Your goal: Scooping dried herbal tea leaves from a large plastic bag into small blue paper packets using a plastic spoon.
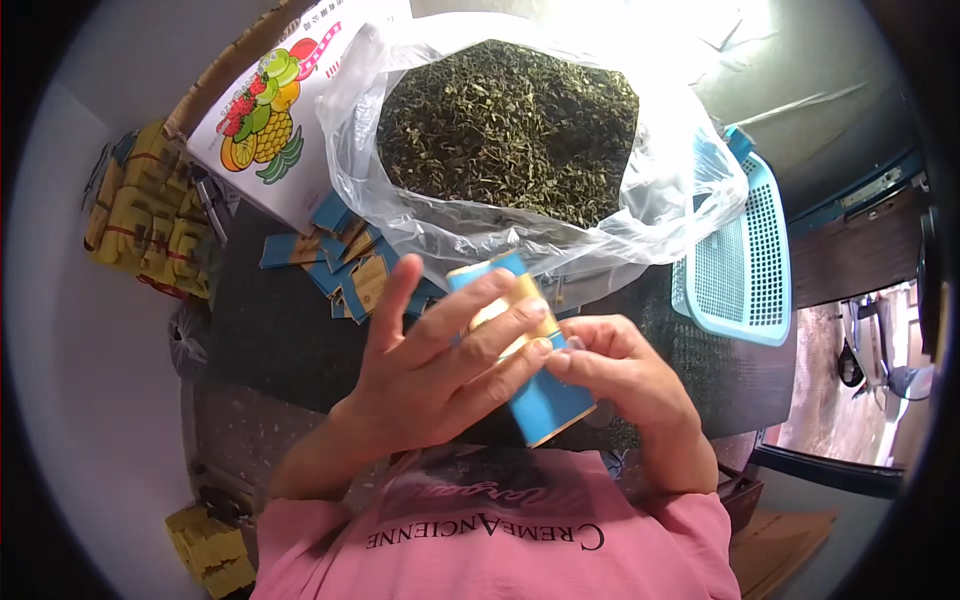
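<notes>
A blue and cream packet [555,401], perhaps of card or paper, lies tilted between my two hands above the table's near part. My left hand [457,352] rests its fingers across the packet's upper face, thumb spread away. At the packet's right edge, the thumb and forefinger of my right hand [615,367] pinch it near a blue fold. Beyond the hands stands a clear plastic bag [465,217], open at the top, filled with dried dark green leaves [510,135]. Flat blue and cream packets [364,285] lie in a loose pile left of the bag's near side.
A white carton with printed fruit [262,127] stands at the back left. The light blue plastic basket [780,285] is right of the bag. Yellow bundles [142,225] are stacked at the far left, and more yellow bundles [210,551] sit low at left. The tabletop [262,345] is dark.
</notes>
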{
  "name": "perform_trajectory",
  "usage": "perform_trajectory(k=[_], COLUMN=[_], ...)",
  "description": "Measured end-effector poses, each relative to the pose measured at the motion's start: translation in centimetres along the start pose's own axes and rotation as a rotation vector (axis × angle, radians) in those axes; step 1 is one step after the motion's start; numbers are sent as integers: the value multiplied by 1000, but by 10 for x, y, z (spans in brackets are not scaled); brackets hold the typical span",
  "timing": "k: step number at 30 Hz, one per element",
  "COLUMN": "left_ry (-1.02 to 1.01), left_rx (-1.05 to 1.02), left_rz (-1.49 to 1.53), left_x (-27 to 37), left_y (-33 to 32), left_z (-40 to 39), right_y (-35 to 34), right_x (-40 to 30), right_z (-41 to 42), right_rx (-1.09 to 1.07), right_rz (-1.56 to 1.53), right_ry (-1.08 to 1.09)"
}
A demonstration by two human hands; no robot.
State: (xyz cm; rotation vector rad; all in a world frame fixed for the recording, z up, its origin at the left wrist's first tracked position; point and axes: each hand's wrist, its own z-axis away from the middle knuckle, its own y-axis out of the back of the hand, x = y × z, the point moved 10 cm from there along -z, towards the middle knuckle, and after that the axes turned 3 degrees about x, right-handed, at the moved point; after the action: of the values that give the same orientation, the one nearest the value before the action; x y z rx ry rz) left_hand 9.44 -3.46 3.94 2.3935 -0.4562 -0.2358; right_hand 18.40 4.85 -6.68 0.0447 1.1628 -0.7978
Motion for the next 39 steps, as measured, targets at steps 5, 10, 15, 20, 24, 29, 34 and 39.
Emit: perform_trajectory(k=[5,10,15,20,24,29,34,39], left_ry=[233,346,382,341,352,244,382,367], left_rx=[77,175,229,197,153,144,89,87], left_rz=[238,306,305,208,148,211,490,521], left_x=[-35,-64,-72,-65,-60,-52,-82,-100], left_y=[10,20,17,16,18,11,-14,-24], left_z=[-6,-5,2,-1,-5,-16,-32,-52], right_y=[19,40,36,30,13,-3,-6,22], right_x=[-35,-85,-115,-129,-135,-131,-163,-161], right_z=[6,43,67,64,57,38,33,-12], right_rx=[133,319,263,263,249,286,278,292], right_rz=[-76,112,147,32,122,413,479,255], right_ry=[346,734,896,977,943,826,1109,652])
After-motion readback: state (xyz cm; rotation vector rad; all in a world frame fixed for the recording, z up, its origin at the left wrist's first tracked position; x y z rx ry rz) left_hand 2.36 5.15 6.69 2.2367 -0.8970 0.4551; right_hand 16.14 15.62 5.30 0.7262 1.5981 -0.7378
